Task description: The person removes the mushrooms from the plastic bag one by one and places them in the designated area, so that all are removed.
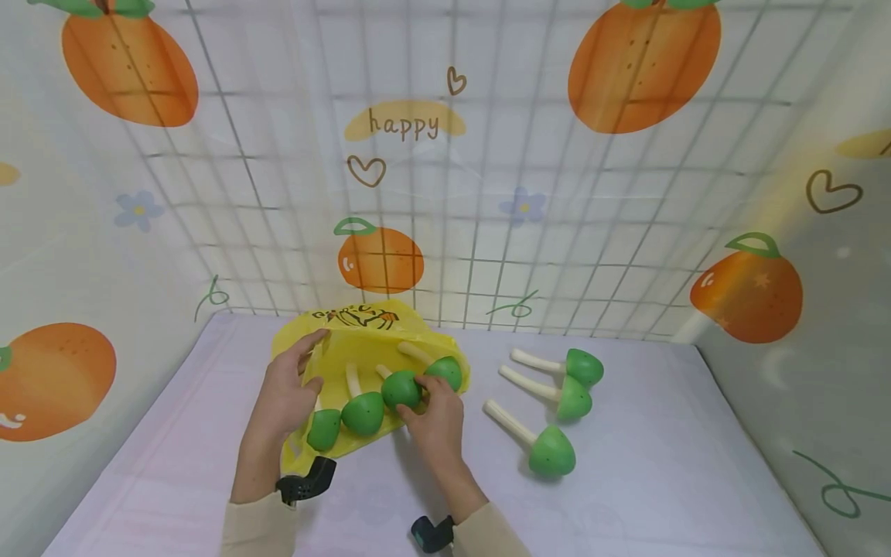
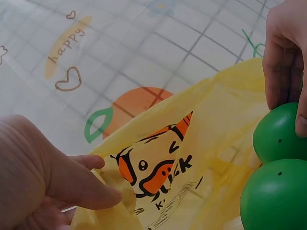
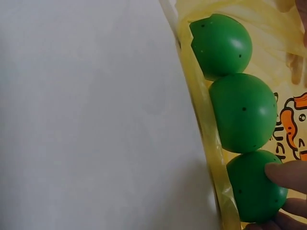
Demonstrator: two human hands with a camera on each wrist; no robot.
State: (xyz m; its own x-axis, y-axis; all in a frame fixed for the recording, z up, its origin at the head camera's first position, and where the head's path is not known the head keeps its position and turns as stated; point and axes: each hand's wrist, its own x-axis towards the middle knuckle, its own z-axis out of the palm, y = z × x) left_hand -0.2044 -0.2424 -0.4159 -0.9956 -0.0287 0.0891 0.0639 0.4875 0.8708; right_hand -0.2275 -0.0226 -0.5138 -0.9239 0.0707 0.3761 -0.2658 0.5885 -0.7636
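Note:
A yellow plastic bag (image 1: 320, 348) printed with a duck lies with its mouth toward me. Several toy mushrooms with green caps and pale stems sit inside its mouth, stems inward. My left hand (image 1: 288, 387) holds the bag's left edge, thumb on the near side in the left wrist view. With thumb and fingers, my right hand (image 1: 438, 422) pinches the cap of one mushroom (image 3: 254, 187). Touching it is another mushroom (image 3: 243, 112), with a third cap (image 3: 223, 45) beyond. At the bag's right end lies one more mushroom (image 1: 444, 374), partly behind my right fingers.
On the white table (image 1: 647, 480), right of the bag, lie three more mushrooms: a far one (image 1: 585, 367), one touching it (image 1: 575, 400) and a nearer one (image 1: 553, 452). A fruit-printed curtain (image 1: 487, 255) over a wire grid stands behind the table.

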